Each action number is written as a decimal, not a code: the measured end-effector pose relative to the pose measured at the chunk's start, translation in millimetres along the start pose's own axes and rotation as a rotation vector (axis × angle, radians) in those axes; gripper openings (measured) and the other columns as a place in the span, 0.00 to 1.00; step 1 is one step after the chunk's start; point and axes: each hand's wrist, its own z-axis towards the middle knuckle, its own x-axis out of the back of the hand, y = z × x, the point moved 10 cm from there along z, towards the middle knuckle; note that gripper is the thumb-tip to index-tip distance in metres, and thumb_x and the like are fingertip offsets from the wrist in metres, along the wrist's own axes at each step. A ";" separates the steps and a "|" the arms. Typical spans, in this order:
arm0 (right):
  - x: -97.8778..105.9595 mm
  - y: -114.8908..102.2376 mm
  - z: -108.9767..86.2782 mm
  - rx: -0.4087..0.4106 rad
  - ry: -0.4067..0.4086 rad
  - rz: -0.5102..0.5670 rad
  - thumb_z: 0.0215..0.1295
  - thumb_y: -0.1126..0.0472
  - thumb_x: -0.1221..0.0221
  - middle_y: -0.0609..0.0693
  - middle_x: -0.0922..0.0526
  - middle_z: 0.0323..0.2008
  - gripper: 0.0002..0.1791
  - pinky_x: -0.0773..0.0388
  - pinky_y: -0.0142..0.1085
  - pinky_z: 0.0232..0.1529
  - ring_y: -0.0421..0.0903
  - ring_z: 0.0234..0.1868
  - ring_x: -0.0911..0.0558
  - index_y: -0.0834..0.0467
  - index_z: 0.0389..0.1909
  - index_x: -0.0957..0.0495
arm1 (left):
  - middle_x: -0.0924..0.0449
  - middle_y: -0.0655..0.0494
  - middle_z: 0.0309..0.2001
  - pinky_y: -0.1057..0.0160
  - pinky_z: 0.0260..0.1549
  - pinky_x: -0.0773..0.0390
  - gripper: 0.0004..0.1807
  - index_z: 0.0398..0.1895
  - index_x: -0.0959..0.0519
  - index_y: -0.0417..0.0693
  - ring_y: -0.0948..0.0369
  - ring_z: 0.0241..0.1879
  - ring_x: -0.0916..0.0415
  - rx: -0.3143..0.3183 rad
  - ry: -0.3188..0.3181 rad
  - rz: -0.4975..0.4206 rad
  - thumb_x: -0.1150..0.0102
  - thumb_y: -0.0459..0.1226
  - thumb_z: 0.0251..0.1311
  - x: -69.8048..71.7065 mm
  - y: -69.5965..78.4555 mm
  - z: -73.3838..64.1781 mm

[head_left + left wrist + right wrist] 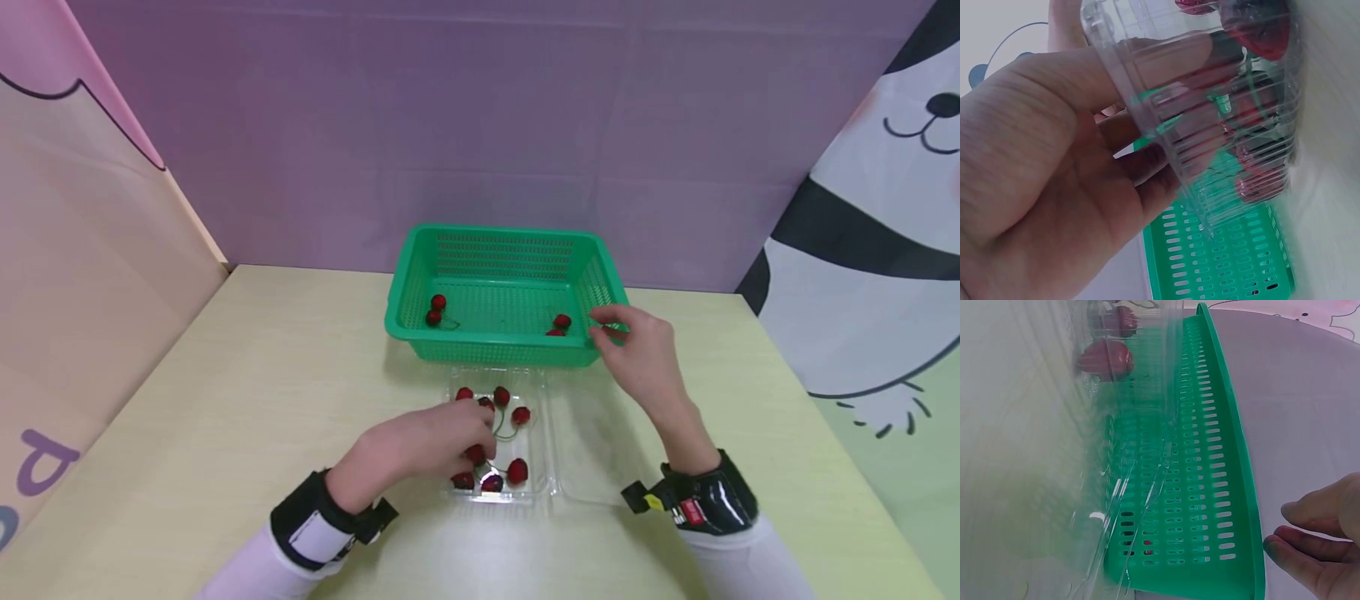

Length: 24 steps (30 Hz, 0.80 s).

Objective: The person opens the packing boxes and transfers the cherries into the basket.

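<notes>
My left hand [420,442] reaches down into a clear plastic box [543,433] of cherries on the table. Its thumb and fingertips close around a dark red cherry [476,454]; the box wall partly blurs this in the left wrist view. More cherries, such as one cherry [517,471] at the box's front right, lie around the fingers, some with green stems. My right hand [641,354] is over the right front corner of a green basket [495,354]. Thumb and fingers are apart with nothing between them, fingertips by the rim in the right wrist view.
Inside the basket, two cherries lie at the left, one cherry [438,302] behind the other, and two more near the right front. The box's clear lid [600,450] lies folded out to the right on the pale table [300,375]. A purple backdrop [487,117] rises behind.
</notes>
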 end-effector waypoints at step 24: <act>-3.5 -5.2 -1.7 0.023 -0.037 -0.043 0.60 0.72 0.36 0.58 0.16 0.41 0.09 0.20 0.36 0.38 0.56 0.40 0.14 0.67 0.42 0.18 | 0.27 0.63 0.35 0.78 0.35 0.32 0.09 0.41 0.15 0.48 0.67 0.35 0.31 -0.081 0.172 -0.016 0.35 0.29 0.58 22.6 6.9 -3.9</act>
